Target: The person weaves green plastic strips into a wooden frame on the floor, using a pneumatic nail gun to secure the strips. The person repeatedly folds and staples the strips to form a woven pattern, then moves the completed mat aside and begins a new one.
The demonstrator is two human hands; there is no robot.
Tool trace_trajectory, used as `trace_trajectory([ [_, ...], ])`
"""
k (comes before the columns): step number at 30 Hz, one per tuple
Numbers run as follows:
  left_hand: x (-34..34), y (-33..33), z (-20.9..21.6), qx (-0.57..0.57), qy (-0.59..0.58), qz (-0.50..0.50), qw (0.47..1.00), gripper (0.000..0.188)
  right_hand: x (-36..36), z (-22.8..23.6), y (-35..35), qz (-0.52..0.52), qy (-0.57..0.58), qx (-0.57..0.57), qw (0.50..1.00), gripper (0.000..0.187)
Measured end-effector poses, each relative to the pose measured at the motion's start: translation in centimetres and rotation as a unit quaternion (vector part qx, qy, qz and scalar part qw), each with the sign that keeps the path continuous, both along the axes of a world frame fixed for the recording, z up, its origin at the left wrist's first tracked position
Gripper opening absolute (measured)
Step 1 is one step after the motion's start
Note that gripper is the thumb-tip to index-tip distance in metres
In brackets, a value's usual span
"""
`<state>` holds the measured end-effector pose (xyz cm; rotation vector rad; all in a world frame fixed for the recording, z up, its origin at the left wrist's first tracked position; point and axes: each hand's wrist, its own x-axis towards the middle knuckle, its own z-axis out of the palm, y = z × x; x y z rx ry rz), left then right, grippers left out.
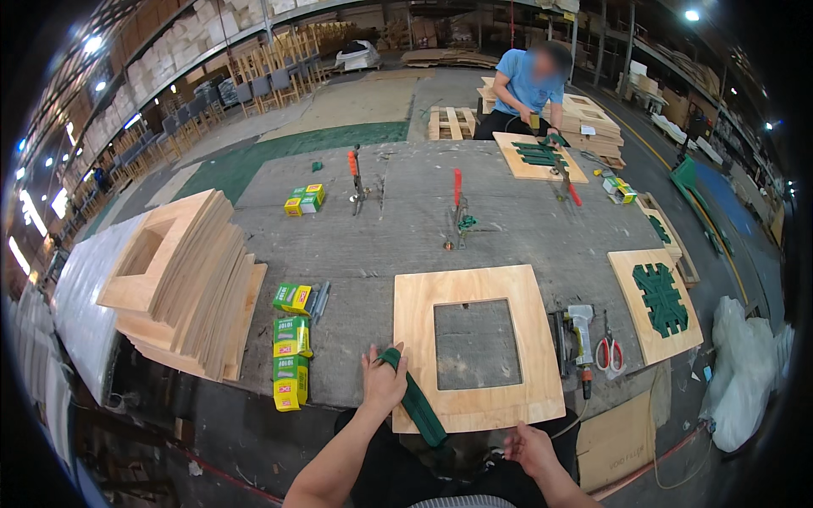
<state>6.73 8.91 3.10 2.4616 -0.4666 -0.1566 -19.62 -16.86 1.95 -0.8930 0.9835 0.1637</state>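
Note:
A square plywood seat frame (542,389) with a large cut-out lies flat on the worktable in front of me. My left hand (384,379) grips a green webbing strap (421,412) at its upper end. The strap slants down across the frame's lower left corner, and its lower end hangs past the near edge. My right hand (532,450) is at the frame's near edge, right of centre, fingers loosely apart with nothing visible in them. Right of the frame lie a pneumatic staple gun (582,334) and red-handled scissors (609,354).
Stacked plywood frames (182,296) stand at the left beside green-and-yellow boxes (290,381) and staple strips (319,302). Toggle clamps (457,199) rise from the table (364,245). A webbed frame (631,317) lies right. A co-worker (529,80) handles another webbed frame (511,159) across the table.

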Motion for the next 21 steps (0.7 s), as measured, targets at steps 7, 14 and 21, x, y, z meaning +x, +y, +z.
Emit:
trace_trajectory([
  [7,9.3,-4.1,1.0,0.043,-0.124,-0.121,0.984,0.051,8.4,5.7,-3.1,0.299,-0.135,-0.278,0.903,0.030],
  [14,10.5,-7.0,-2.7,0.140,-0.149,-0.117,0.972,0.054,33.6,15.6,-8.3,0.267,-0.295,-0.623,0.674,0.032],
  [21,10.8,-7.6,-2.3,0.119,-0.134,-0.126,0.976,0.054,56.0,16.8,-10.3,0.277,-0.262,-0.751,0.539,0.056],
])
